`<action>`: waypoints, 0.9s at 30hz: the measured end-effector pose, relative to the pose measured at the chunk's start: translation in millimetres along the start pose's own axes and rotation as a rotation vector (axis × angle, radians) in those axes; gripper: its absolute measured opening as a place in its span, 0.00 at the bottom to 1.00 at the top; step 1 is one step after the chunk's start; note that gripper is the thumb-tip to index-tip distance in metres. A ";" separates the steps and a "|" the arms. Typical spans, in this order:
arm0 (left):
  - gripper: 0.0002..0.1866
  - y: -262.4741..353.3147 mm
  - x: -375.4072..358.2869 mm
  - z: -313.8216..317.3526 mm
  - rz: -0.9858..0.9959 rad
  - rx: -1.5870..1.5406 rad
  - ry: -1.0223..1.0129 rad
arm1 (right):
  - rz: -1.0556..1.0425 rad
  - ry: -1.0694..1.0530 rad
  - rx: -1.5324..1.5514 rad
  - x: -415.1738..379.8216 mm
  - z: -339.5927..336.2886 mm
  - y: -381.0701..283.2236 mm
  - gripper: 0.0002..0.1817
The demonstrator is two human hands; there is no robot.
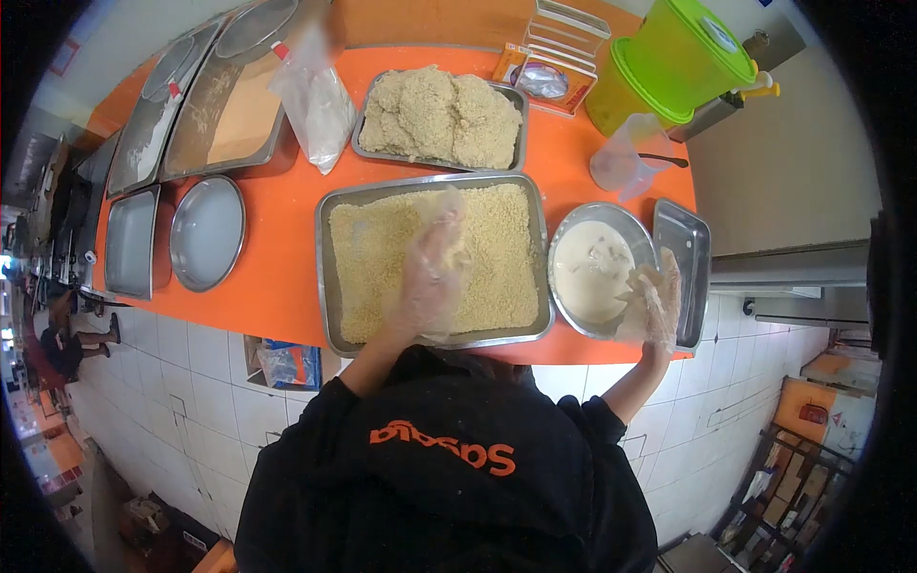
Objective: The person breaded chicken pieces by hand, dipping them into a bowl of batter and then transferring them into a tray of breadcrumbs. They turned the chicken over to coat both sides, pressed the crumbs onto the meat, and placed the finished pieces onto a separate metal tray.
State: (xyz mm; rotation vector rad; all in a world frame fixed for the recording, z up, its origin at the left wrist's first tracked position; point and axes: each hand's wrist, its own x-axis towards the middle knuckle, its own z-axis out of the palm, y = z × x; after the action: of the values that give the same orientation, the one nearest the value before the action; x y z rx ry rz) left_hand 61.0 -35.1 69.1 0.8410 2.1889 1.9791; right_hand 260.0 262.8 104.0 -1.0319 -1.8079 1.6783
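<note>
My left hand (432,277), in a clear plastic glove, is over the metal tray of pale crumbs (501,258). Its fingers look curled together, with a crumb-coloured patch by the thumb; what they hold, if anything, cannot be made out. My right hand (657,304), gloved too, hovers at the right rim of a round metal bowl of creamy white liquid (587,272). The fingers of that hand are apart, and I see nothing held in them. Pale lumps show in the liquid. Behind the crumb tray, a smaller metal tray is heaped with crumb-coated pieces (430,115).
To the right stand an empty metal tray (690,244), a clear measuring jug (626,158) and a green-lidded tub (683,62). A bag of white powder (317,105), deep metal pans (229,119) and a round pan (207,234) occupy the left of the orange table.
</note>
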 end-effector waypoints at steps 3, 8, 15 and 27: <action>0.34 2.8 3.9 -38.0 -0.017 0.183 0.104 | -0.042 0.011 -0.046 1.0 4.7 -4.2 0.42; 0.33 -49.9 -34.2 -116.3 -0.829 1.015 -0.726 | -0.047 0.015 -0.074 3.2 -1.1 5.1 0.42; 0.23 -76.9 -49.9 -74.2 -0.515 0.018 0.097 | -0.060 -0.034 0.002 2.3 11.4 -4.0 0.40; 0.27 -84.1 1.4 -29.2 0.221 1.206 -0.500 | -0.097 -0.016 -0.055 1.2 -6.2 1.8 0.40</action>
State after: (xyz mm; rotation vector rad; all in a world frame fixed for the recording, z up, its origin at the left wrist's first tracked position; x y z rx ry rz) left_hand 19.1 -62.3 -4.6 1.4656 2.8312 0.1576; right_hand 264.4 267.6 103.0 -0.9399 -1.8928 1.5924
